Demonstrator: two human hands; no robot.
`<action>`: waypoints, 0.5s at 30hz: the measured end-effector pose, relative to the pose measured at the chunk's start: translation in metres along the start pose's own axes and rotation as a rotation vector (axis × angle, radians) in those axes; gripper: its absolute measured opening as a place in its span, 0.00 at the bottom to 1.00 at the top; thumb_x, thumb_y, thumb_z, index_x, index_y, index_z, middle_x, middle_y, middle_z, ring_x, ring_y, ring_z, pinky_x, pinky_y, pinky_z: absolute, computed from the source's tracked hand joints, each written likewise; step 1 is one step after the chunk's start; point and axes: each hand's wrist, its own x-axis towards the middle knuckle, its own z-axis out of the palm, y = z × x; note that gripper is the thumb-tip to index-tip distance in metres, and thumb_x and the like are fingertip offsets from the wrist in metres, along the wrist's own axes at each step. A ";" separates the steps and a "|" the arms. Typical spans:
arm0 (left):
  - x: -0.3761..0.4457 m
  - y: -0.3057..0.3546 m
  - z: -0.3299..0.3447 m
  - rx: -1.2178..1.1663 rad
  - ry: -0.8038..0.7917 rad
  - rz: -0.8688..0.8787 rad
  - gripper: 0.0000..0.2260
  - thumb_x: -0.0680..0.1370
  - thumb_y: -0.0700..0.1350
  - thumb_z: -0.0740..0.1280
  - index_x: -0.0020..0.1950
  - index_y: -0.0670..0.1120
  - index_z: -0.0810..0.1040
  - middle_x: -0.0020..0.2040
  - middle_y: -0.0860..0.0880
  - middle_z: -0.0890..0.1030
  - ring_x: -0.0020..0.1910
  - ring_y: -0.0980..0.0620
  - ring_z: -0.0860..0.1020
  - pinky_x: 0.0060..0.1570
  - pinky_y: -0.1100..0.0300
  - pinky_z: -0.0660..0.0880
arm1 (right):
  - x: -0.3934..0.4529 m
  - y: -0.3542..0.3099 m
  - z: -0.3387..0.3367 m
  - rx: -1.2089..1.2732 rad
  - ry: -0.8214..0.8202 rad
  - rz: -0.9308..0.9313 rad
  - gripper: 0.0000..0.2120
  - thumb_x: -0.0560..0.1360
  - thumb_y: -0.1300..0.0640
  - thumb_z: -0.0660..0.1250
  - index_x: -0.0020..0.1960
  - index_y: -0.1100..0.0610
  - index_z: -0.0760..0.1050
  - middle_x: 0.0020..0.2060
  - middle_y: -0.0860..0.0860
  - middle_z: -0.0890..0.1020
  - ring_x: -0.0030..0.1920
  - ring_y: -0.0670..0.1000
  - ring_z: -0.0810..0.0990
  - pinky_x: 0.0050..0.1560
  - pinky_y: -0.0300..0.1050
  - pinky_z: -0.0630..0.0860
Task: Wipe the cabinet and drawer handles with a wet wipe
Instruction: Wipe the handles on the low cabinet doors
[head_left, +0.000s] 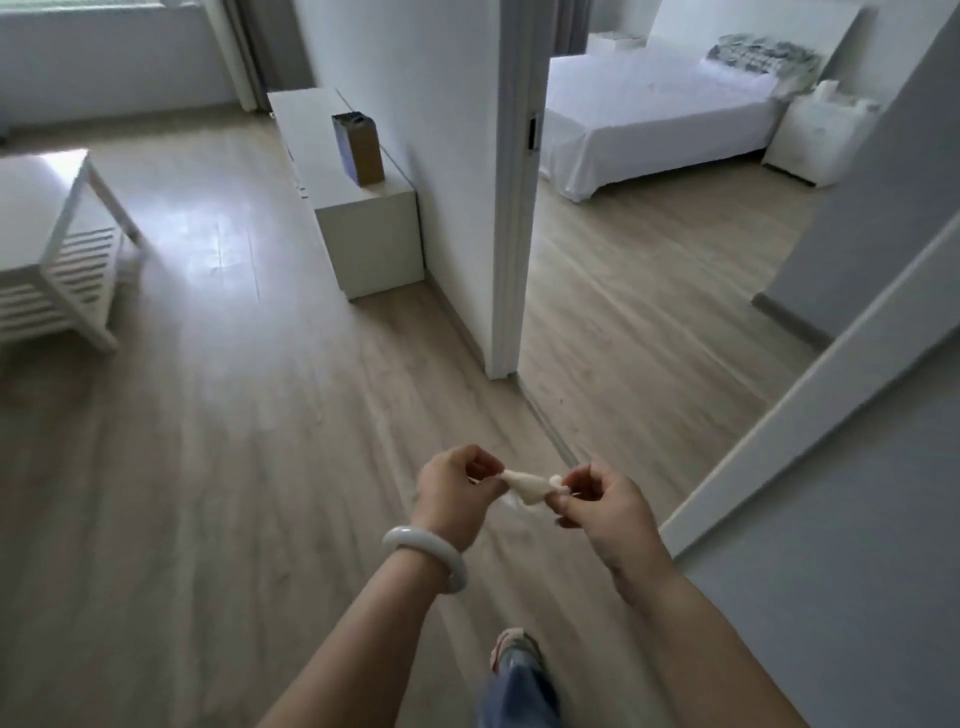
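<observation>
Standing on the wood floor (218, 467), the person holds both hands out in front at about waist height. The left hand (451, 496) pinches one end of a crumpled white wet wipe (527, 487), and the right hand (605, 506) pinches the other end, so the wipe stretches between the two sets of curled fingertips, clear of the floor. A pale bangle (426, 558) sits on the left wrist. Below the hands, a shoe (514, 649) and a jeans leg show. Well ahead of the left hand, a low white cabinet (358, 208) stands against the wall with a brown box (359, 148) on top; its handles are too small to make out. Far left of the hands stands a white slatted surface (57, 249). Ahead of the right hand, an open doorway shows a white bed (649, 119) and a nightstand (810, 135) beside it.
</observation>
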 end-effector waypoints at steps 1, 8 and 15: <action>0.017 0.001 -0.006 0.002 0.008 -0.029 0.07 0.72 0.43 0.73 0.37 0.53 0.78 0.35 0.52 0.79 0.34 0.54 0.77 0.38 0.54 0.79 | 0.021 -0.007 0.006 -0.001 -0.019 0.003 0.08 0.71 0.71 0.70 0.39 0.59 0.75 0.35 0.54 0.81 0.35 0.49 0.79 0.35 0.39 0.77; 0.134 -0.004 -0.059 0.018 0.190 -0.177 0.07 0.72 0.46 0.73 0.37 0.51 0.77 0.33 0.52 0.78 0.29 0.54 0.74 0.32 0.60 0.71 | 0.170 -0.063 0.077 -0.067 -0.157 -0.036 0.06 0.72 0.67 0.71 0.40 0.61 0.75 0.32 0.52 0.80 0.33 0.47 0.78 0.32 0.37 0.76; 0.229 -0.037 -0.140 -0.073 0.435 -0.275 0.04 0.72 0.44 0.73 0.39 0.48 0.80 0.35 0.50 0.82 0.34 0.51 0.79 0.39 0.52 0.79 | 0.280 -0.109 0.195 -0.073 -0.316 -0.059 0.06 0.73 0.68 0.70 0.40 0.61 0.74 0.33 0.55 0.80 0.33 0.49 0.79 0.30 0.38 0.75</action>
